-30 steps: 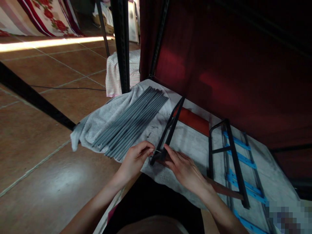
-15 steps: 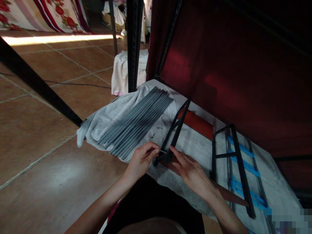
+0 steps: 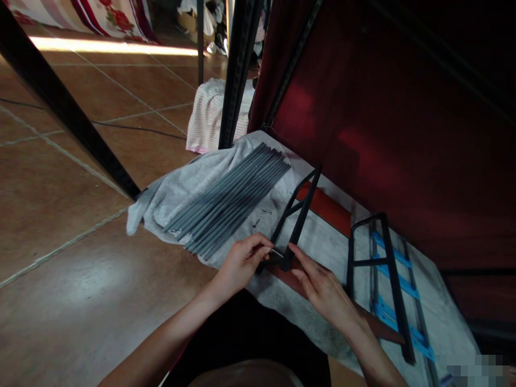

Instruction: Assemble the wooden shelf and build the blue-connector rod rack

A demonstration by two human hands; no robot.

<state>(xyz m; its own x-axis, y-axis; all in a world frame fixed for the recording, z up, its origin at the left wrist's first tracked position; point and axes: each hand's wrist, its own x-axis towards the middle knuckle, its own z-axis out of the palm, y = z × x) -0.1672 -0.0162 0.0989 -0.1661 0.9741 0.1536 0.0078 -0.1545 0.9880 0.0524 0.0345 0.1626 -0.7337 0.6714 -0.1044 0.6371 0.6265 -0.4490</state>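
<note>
At the bottom centre of the frame, the left hand (image 3: 245, 260) has thumb and forefinger pinched together on a thin metal tool (image 3: 277, 252), its tip at the near end of a black frame (image 3: 300, 223). The right hand (image 3: 322, 285) has its forefinger on that same end, thumb parted from it; whether it clamps firmly I cannot tell.

A brown board (image 3: 379, 325) runs from this corner to a second black frame (image 3: 397, 301) at right of centre, and a red panel (image 3: 326, 208) lies along the far side between the two. Judging by this, the main pieces are in position, with the corner at the tool being worked now; how tight any joint is cannot be seen.

Plenty looks unused: blue strips (image 3: 399, 277) lie across dark rails at lower right, small metal bits (image 3: 266, 211) sit loose near the centre, and grey rods (image 3: 234, 199) lie side by side left of centre, unattached, on a grey cloth (image 3: 161, 201). Beyond, a dark red curtain (image 3: 363, 107) fills the upper right.
</note>
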